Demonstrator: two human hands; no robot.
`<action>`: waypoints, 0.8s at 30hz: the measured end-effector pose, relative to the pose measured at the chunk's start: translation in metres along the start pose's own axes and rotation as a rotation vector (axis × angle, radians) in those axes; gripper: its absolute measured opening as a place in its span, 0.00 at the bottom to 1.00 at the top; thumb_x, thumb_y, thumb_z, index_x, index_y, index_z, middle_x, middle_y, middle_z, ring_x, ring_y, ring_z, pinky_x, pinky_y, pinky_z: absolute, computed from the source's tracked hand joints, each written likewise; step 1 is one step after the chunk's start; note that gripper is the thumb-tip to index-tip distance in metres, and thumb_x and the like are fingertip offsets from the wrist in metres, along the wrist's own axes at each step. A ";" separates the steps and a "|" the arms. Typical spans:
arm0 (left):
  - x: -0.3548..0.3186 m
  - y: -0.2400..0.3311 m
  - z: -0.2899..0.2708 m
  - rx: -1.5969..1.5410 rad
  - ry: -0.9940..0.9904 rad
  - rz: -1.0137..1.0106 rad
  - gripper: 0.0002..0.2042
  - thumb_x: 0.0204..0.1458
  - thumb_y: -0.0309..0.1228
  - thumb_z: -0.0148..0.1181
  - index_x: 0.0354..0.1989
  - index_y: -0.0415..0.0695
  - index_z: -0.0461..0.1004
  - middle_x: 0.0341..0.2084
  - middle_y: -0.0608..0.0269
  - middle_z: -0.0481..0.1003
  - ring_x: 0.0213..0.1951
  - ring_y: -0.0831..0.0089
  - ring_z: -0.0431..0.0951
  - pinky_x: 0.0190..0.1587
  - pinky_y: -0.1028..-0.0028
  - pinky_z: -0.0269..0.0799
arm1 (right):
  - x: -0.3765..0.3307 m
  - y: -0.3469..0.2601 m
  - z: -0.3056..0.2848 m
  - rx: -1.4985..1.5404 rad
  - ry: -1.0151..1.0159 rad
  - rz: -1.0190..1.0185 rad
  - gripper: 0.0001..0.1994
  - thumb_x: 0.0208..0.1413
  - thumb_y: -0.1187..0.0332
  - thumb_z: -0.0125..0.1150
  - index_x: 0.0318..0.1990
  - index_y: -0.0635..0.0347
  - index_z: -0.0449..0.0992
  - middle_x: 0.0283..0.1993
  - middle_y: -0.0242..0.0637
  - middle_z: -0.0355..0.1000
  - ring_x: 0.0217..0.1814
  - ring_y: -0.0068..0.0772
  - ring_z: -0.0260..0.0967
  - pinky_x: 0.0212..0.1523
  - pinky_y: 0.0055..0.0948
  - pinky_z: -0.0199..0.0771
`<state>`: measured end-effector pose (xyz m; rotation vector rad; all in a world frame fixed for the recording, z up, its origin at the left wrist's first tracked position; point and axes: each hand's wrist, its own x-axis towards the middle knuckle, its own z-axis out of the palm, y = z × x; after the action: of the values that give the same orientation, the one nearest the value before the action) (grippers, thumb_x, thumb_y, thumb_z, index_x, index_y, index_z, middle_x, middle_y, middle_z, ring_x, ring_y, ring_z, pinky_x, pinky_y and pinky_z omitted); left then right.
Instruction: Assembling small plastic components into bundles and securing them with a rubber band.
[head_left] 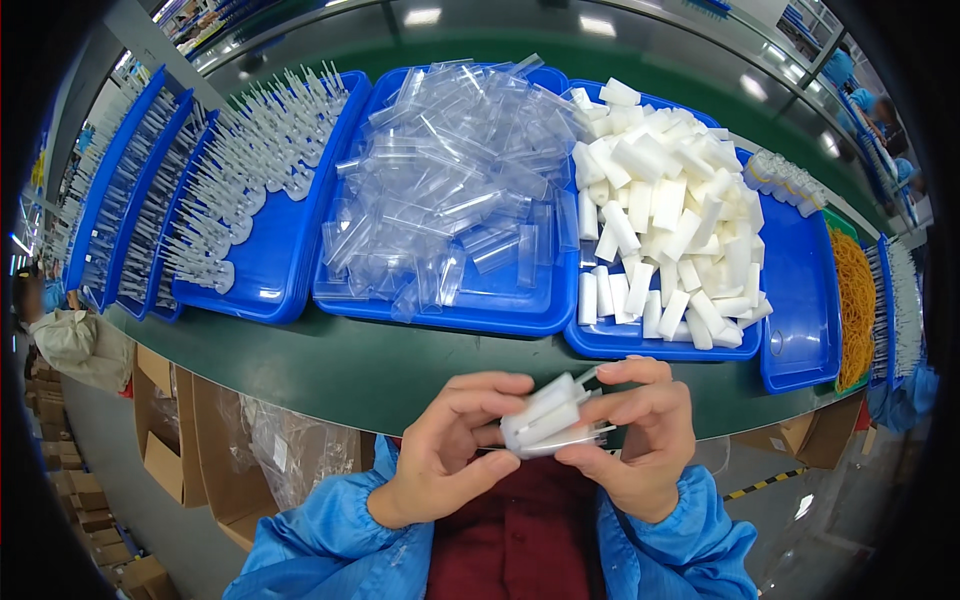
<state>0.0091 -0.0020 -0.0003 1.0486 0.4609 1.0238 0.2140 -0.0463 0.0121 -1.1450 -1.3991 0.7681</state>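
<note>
In the head view, the left hand [450, 445] closes its thumb and fingers around the base end of a small cluster of white cylinders [545, 412], apparently to steady it. The right hand [640, 430] narrows its fingertips on the thin protruding ends (slightly blurred). The cluster sits between both hands, in front of the blue trays. Clear plastic sleeves [455, 190] and loose white foam cylinders [665, 215] lie heaped separately just beyond, probably for easy reach.
</note>
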 end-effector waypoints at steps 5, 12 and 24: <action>0.000 -0.006 -0.011 0.234 -0.076 0.065 0.19 0.55 0.11 0.60 0.56 0.35 0.69 0.61 0.46 0.63 0.62 0.58 0.71 0.61 0.64 0.77 | 0.005 0.000 -0.002 0.024 -0.014 0.143 0.24 0.48 0.74 0.76 0.51 0.59 0.71 0.43 0.33 0.81 0.61 0.34 0.70 0.65 0.40 0.62; 0.000 0.001 -0.011 0.430 -0.111 0.019 0.18 0.54 0.17 0.65 0.54 0.39 0.74 0.62 0.47 0.66 0.62 0.56 0.72 0.62 0.62 0.73 | 0.010 0.003 -0.006 -0.114 -0.147 -0.034 0.23 0.48 0.72 0.76 0.52 0.59 0.75 0.43 0.28 0.82 0.60 0.37 0.70 0.64 0.40 0.61; 0.001 0.013 -0.021 0.327 0.102 -0.089 0.16 0.57 0.19 0.64 0.55 0.36 0.78 0.63 0.49 0.69 0.60 0.63 0.75 0.61 0.67 0.75 | 0.090 0.003 -0.009 -0.729 -0.250 -0.399 0.15 0.50 0.73 0.64 0.47 0.59 0.81 0.51 0.34 0.77 0.55 0.38 0.70 0.58 0.38 0.65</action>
<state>-0.0117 0.0103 0.0011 1.2567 0.7707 0.9446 0.2308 0.0377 0.0415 -1.2646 -2.1342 0.0973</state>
